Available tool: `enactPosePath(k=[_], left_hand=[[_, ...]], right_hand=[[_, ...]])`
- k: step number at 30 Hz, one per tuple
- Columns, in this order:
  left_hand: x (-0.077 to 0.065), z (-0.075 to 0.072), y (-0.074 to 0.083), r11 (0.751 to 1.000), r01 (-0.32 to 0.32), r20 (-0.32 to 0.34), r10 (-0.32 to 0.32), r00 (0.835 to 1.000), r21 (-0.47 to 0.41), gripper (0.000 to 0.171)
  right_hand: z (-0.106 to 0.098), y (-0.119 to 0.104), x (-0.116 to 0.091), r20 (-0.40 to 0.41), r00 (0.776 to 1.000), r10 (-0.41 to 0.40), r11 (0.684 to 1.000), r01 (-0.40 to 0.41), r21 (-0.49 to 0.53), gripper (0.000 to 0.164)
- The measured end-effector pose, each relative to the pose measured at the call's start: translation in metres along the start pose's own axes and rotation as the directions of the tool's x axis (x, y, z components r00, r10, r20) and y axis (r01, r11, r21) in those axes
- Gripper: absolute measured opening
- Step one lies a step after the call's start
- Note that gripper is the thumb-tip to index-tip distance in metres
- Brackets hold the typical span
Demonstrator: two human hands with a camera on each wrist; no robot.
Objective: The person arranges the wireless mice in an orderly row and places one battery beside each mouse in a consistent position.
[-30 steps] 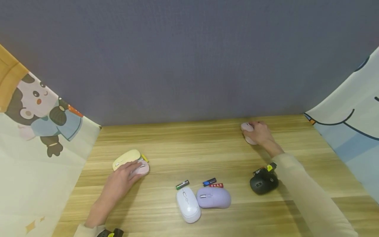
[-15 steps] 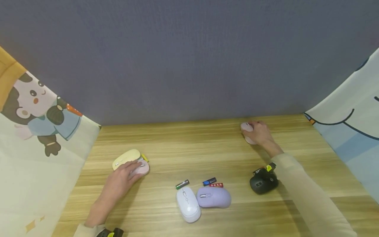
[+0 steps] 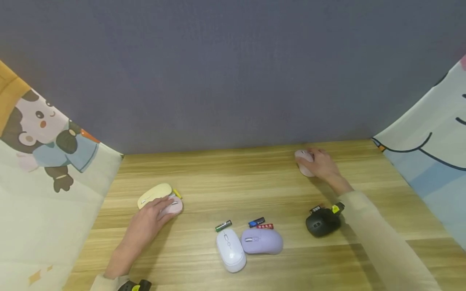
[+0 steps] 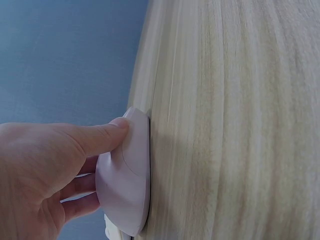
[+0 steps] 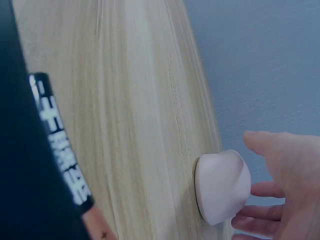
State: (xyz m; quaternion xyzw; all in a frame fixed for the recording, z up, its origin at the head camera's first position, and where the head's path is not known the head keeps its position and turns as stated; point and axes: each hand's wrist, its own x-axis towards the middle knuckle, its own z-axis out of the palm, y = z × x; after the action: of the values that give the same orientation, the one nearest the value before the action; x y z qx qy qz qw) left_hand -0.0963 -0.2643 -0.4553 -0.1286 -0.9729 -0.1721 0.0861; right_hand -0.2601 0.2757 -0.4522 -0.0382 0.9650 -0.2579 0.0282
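Observation:
In the head view, my left hand [image 3: 147,220] grips a pale pink computer mouse [image 3: 172,207] at the left of the table. The left wrist view shows the thumb pressed on that mouse [image 4: 127,185], fingers on its far side. A yellow mouse [image 3: 155,193] lies right beside it. At the far right, my right hand [image 3: 323,164] is at a second pink mouse [image 3: 305,170]. From the right wrist, this mouse [image 5: 220,185] sits flat on the table; the thumb stands off it, while the fingers are close behind, contact partly hidden.
Front centre, a white mouse [image 3: 231,250] touches a purple mouse [image 3: 263,241]. Behind them lie a green-black battery [image 3: 223,225], a blue-black one [image 3: 257,222] and a red one [image 3: 265,226]. A black mouse [image 3: 320,224] lies near the right sleeve, with a battery [image 3: 315,209] behind it. A grey partition [image 3: 233,81] borders the table.
The head view has shifted very slightly. Both hands and the mice stay where they were on the table.

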Motion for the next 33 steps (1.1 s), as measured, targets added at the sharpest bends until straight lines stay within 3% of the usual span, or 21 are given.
enactPosePath(k=[17,33], left_hand=[[0.000,-0.002,0.002,1.000,-0.021,-0.012,0.021,1.000,-0.002,0.043],[-0.002,-0.005,0.000,1.000,-0.013,0.005,0.013,1.000,-0.002,0.044]], right_hand=[[-0.009,0.000,-0.025,-0.064,0.995,-0.076,0.996,0.073,-0.043,0.072],[-0.013,-0.004,-0.058,-0.107,0.989,-0.103,0.995,0.102,-0.015,0.066]])
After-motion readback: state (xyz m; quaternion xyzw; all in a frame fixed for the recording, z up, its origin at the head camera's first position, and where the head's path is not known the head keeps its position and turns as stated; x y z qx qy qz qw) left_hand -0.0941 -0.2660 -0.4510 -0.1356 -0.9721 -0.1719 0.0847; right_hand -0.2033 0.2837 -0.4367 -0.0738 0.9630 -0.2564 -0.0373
